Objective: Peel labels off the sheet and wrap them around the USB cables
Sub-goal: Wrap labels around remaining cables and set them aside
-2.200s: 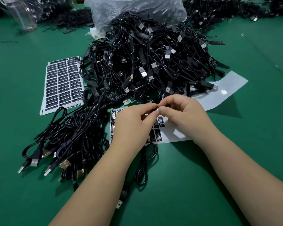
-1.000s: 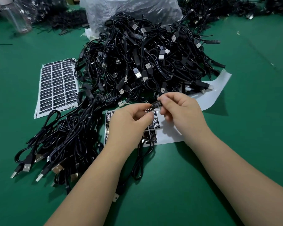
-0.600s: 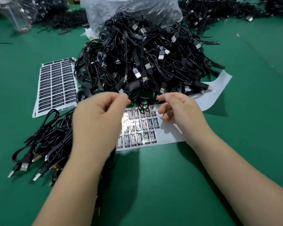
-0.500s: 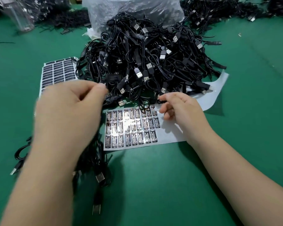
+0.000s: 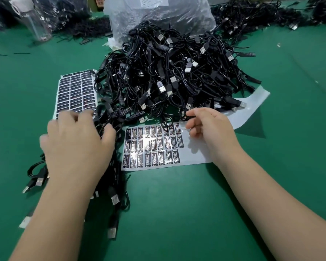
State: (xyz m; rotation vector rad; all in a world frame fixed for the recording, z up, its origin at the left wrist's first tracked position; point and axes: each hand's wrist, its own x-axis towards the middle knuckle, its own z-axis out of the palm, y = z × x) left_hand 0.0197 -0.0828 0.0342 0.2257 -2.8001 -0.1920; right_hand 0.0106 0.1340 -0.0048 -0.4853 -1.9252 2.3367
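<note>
Head view: the left hand (image 5: 77, 142) lies with fingers spread over the labelled USB cables (image 5: 109, 185) near the bench's left front. The right hand (image 5: 211, 129) hovers at the partly used label sheet (image 5: 152, 146), fingers loosely curled; whether they pinch anything I cannot tell. The unlabelled cable heap (image 5: 177, 72) overlaps the sheet's far edge, so a peel could drag cables or curl a label onto itself. Half a second ago the left hand was raised and blurred, carrying a cable leftward; now it is down.
</note>
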